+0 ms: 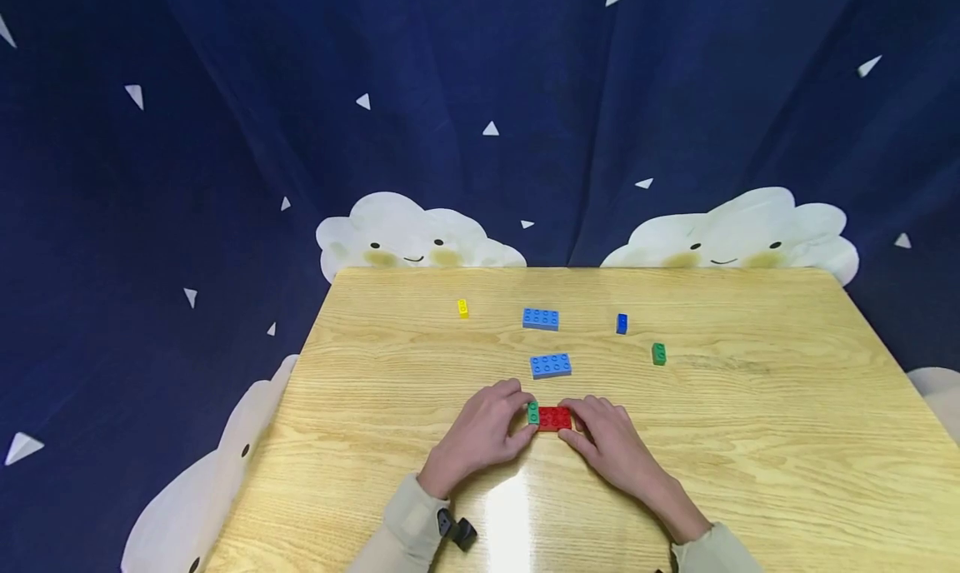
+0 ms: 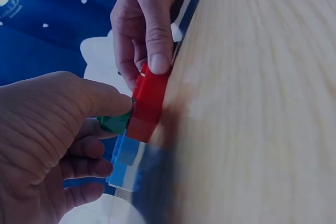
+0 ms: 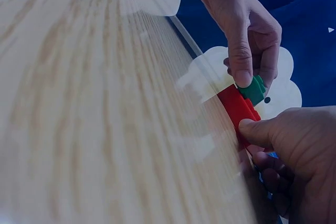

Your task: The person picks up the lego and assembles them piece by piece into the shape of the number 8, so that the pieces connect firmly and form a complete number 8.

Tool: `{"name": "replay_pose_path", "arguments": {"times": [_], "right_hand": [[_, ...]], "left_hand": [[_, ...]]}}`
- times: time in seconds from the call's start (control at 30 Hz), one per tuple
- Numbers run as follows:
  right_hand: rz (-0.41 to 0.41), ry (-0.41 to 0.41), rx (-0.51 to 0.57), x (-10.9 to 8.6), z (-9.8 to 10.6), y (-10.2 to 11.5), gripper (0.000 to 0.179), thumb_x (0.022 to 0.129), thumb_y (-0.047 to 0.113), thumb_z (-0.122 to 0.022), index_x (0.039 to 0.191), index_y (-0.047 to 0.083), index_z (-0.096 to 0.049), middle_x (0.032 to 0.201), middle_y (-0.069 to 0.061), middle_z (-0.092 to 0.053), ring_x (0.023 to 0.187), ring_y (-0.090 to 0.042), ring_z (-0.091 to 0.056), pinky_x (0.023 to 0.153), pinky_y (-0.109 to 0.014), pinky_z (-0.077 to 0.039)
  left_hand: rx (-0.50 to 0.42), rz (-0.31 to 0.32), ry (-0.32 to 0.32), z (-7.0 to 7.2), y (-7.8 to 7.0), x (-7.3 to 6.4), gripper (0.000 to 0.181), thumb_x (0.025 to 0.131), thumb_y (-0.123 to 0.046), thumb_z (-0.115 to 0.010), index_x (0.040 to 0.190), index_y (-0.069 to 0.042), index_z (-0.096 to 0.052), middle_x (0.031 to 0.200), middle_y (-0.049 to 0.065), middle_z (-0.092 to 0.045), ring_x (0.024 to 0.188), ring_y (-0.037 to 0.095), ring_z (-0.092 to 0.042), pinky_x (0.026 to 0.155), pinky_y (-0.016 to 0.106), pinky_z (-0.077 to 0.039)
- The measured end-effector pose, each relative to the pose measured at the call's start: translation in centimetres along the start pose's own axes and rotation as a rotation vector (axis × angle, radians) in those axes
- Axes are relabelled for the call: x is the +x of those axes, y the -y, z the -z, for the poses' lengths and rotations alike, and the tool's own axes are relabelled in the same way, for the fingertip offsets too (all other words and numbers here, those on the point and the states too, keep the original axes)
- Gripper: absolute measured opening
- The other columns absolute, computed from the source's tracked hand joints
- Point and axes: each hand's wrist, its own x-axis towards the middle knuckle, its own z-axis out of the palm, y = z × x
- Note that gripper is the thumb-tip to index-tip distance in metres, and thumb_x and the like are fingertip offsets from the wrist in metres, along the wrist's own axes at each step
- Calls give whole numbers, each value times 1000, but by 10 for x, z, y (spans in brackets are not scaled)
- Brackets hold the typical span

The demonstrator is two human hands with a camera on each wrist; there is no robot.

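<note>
Left hand [image 1: 486, 427]: its grip is closed on a small green two-stud brick of glossy, plastic-looking material [image 1: 533, 412], thumb on the near end, fingers at the far end.
Right hand [image 1: 613, 444]: its grip is clamped on the right end of a red rectangular studded brick, also plastic-looking [image 1: 555, 419], thumb on the near side, fingers on the far side.
Green brick: between the left thumb and fingers, on the stud side of the red brick's left end; whether it is fully pressed home cannot be told.
Red brick: between the two grips, studs upward, low over the pale wood-grain desk [image 1: 750, 481].
Handling: both bricks look light, stiff and hard to break; their smooth walls may slip a little, and the green one offers little room for fingertips.
Where to hold: the green brick is best pinched by its two short ends, level; the red one by its long side walls, away from the green, leaving the studs uncovered.
Blue bricks: one light-blue eight-stud block [image 1: 551, 366] just beyond both grips, another light-blue eight-stud block [image 1: 541, 319] farther out.
Outlying bricks: a small yellow brick [image 1: 462, 309] beyond the left grip; a small dark-blue brick [image 1: 622, 324] and a darker green two-stud brick [image 1: 659, 354] beyond the right grip.
</note>
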Motion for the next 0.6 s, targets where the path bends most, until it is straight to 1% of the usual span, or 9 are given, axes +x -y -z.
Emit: {"name": "replay_pose_path", "arguments": {"times": [0.17, 0.3, 0.43, 0.5, 0.6], "right_hand": [[-4, -3, -1, 0, 1, 0, 34, 99, 32, -74, 128, 16, -69, 86, 14, -48, 83, -8, -42, 77, -33, -30], [-3, -9, 4, 1, 0, -1, 33, 99, 32, -74, 128, 16, -69, 87, 15, -49, 84, -8, -42, 77, -32, -31], [-5, -8, 12, 0, 0, -1, 34, 98, 32, -74, 128, 16, -69, 86, 15, -50, 84, -8, -42, 76, -32, -31], [-5, -7, 14, 0, 0, -1, 34, 98, 32, -74, 128, 16, -69, 87, 16, -50, 84, -8, -42, 77, -33, -32], [-4, -8, 8, 0, -1, -2, 34, 99, 33, -73, 128, 17, -69, 86, 17, -49, 83, -7, -42, 76, -32, -31]], "left_hand": [[-40, 9, -1, -3, 4, 0, 28, 91, -31, -79, 111, -11, -77, 92, -2, -63, 76, 7, -48, 69, 19, -44], [-84, 23, -3, -4, 5, 0, 28, 90, -30, -81, 110, -12, -78, 90, -2, -62, 74, 7, -46, 67, 18, -41], [-119, 51, 13, -5, 6, -2, 30, 92, -31, -81, 114, -11, -77, 91, -2, -60, 74, 7, -45, 66, 17, -40], [-174, 85, 28, -6, 6, -4, 30, 93, -30, -79, 117, -12, -76, 90, -2, -59, 74, 6, -45, 65, 17, -40], [-325, 146, 40, -8, 7, -6, 31, 94, -28, -80, 120, -11, -74, 89, 2, -58, 74, 8, -47, 65, 18, -40]]}}
